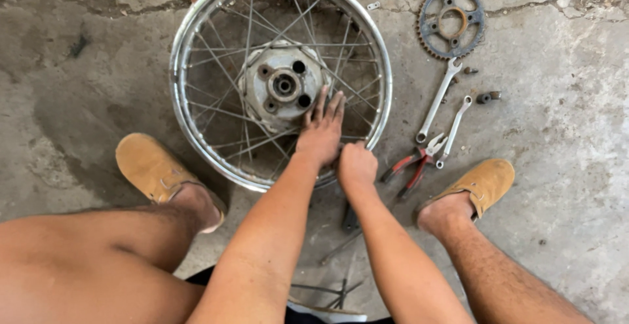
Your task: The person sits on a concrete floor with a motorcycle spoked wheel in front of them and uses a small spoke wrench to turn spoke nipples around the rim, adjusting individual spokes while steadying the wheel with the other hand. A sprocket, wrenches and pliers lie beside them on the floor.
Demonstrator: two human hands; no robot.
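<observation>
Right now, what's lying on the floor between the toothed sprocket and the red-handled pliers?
In the head view, two silver spanners lie side by side on the concrete between the sprocket and the pliers, with a few small dark nuts just beside them.

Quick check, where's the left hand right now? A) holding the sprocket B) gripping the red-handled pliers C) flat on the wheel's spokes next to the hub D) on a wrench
C: the left hand lies fingers spread on the spokes of the spoked wheel beside the hub; the pliers, sprocket and wrenches lie untouched on the concrete.
</observation>
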